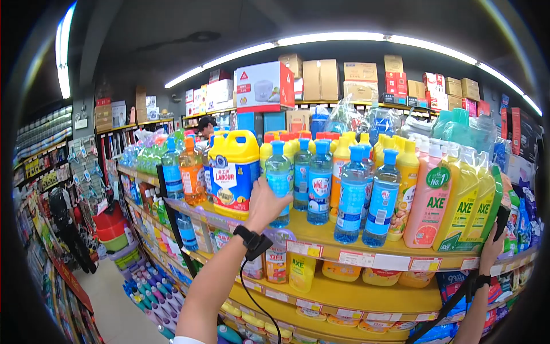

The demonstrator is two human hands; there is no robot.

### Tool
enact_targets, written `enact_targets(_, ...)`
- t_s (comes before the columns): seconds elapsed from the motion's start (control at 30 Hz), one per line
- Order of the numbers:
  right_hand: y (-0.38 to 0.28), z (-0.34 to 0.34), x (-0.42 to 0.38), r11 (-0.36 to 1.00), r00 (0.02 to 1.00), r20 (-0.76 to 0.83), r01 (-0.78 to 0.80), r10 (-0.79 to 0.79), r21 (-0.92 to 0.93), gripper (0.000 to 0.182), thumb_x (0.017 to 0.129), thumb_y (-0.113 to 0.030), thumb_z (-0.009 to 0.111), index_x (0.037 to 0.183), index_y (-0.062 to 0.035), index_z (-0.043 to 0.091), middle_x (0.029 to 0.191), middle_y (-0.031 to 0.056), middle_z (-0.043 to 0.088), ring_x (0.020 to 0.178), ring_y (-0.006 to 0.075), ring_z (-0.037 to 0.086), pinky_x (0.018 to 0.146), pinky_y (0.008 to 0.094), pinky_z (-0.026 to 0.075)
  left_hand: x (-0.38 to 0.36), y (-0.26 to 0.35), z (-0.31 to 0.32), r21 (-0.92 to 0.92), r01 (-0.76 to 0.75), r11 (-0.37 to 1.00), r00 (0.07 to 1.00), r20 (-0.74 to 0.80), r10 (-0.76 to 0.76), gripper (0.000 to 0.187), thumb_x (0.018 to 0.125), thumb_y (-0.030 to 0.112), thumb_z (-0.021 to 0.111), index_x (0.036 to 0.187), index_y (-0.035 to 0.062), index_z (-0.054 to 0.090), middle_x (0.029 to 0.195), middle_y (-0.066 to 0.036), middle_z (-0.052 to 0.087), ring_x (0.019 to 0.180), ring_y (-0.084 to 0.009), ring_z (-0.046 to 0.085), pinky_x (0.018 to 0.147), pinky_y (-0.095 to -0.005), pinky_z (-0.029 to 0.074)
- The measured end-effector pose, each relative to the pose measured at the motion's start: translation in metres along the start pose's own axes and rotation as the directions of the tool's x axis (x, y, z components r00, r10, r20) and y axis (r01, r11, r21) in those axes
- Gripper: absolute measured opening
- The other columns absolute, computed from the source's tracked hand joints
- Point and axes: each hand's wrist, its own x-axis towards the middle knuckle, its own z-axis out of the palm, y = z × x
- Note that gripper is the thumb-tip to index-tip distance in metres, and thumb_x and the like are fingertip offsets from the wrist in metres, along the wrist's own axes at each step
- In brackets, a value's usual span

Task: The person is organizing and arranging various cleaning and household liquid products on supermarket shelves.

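Observation:
My left hand (267, 202) is closed around a clear blue bottle of liquid cleaner (278, 175) with a blue cap, upright at the shelf's front edge. To its left stands a large blue and yellow LABOUR jug (234, 172). Several similar blue bottles (351, 195) stand to its right, some with their back labels facing me. My right hand (491, 247) is at the far right end of the shelf, its fingers around a black shelf post (502, 222), beside a green and yellow AXE bottle (491, 206). Part of its grip is hidden.
The yellow shelf (321, 232) carries pink AXE bottles (427, 198) and an orange bottle (192, 166). Lower shelves hold more bottles. Purple and teal bottles (154, 298) stand on the floor at left. Boxes (321, 80) line the back shelf. Another person (206, 125) is behind the display.

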Motion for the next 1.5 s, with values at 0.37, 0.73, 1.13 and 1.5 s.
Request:
enact_targets(0.37, -0.05, -0.018, -0.012, 0.987, 0.999, 0.039, -0.017, 0.011, 0.162, 0.046, 0.1, -0.038, 0.049, 0.119, 0.0037, 0.05, 0.104, 0.0251, 0.064, 0.093, 0.0377, 0.063, 0.079, 0.0417, 0.048, -0.005, 0.002, -0.001, -0.094, 0.053, 0.994, 0.985, 0.17, -0.036, 0.068, 0.069, 0.035, 0.076, 0.111, -0.0102, 0.047, 0.106, -0.031, 0.062, 0.096, -0.0434, 0.063, 0.083, -0.0468, 0.052)
enact_targets(0.73, -0.062, -0.022, -0.016, 0.995, 0.999, -0.008, -0.04, 0.041, 0.088, 0.048, 0.098, -0.04, 0.051, 0.112, 0.005, 0.047, 0.094, 0.0307, 0.063, 0.087, 0.0463, 0.062, 0.071, 0.0483, 0.047, 0.006, 0.001, 0.041, -0.197, -0.064, 0.978, 0.986, 0.136, 0.092, 0.06, 0.071, 0.026, 0.078, 0.107, -0.012, 0.048, 0.098, -0.029, 0.062, 0.092, -0.0421, 0.063, 0.079, -0.0449, 0.052)
enact_targets(1.13, -0.058, -0.022, -0.015, 0.988, 0.999, 0.03, -0.038, 0.034, 0.148, 0.044, 0.099, -0.037, 0.051, 0.111, 0.0051, 0.047, 0.094, 0.0307, 0.063, 0.087, 0.0459, 0.061, 0.071, 0.0485, 0.046, 0.006, 0.013, 0.031, 0.154, -0.042, 0.987, 0.931, 0.364, -0.017, 0.061, 0.078, 0.033, 0.075, 0.108, -0.0124, 0.047, 0.093, -0.028, 0.064, 0.09, -0.0468, 0.064, 0.08, -0.0464, 0.053)
enact_targets(1.5, -0.061, -0.024, -0.015, 0.986, 0.998, 0.045, -0.048, 0.041, 0.162, 0.045, 0.099, -0.039, 0.051, 0.112, 0.0049, 0.048, 0.093, 0.0304, 0.063, 0.087, 0.0464, 0.061, 0.071, 0.0485, 0.045, 0.017, 0.088, 0.012, -0.054, -0.333, 0.941, 0.942, 0.01, 0.334, 0.077, 0.08, 0.026, 0.071, 0.135, -0.0111, 0.032, 0.127, -0.034, 0.046, 0.112, -0.0437, 0.055, 0.091, -0.0457, 0.049)
